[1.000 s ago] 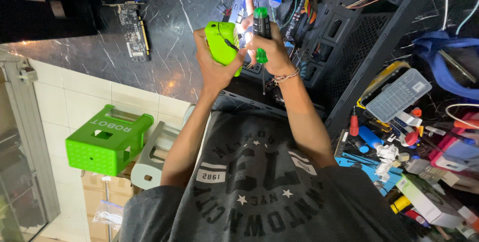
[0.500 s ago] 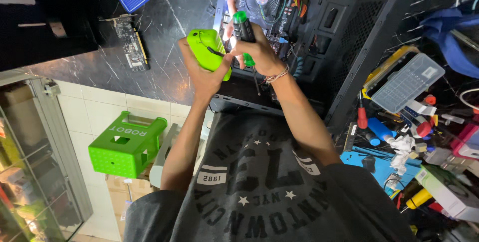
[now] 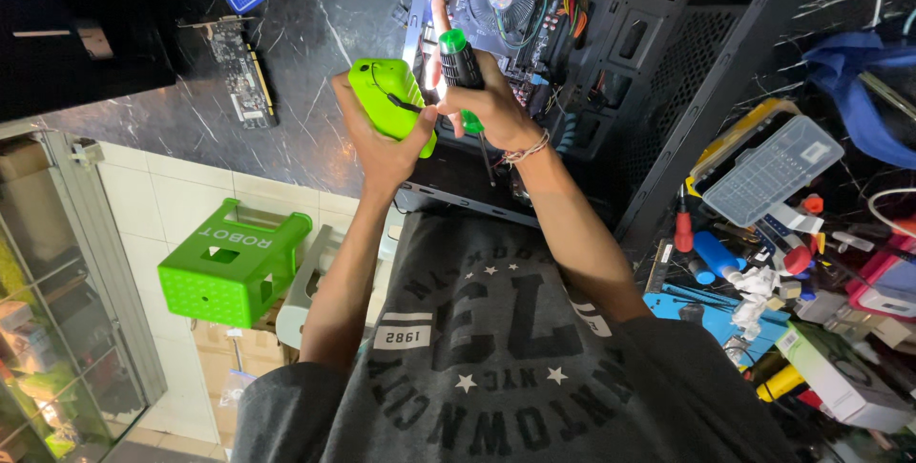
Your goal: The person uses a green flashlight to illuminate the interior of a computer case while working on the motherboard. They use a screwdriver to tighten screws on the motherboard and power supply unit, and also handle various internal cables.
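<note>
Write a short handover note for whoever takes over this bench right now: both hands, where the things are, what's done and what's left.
Left hand: holds a bright green device that shines a light at the case.
Right hand: grips a green-and-black screwdriver, shaft pointing down by the case edge.
Open computer case lies on the dark marble table; fan and board are exposed.
A loose card lies on the table to the left.
Done: side panel off. Left: cannot tell which screws remain.

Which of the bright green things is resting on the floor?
The green plastic step stool on the white tiles; the green torch and green-tipped screwdriver are held in the hands.
</note>
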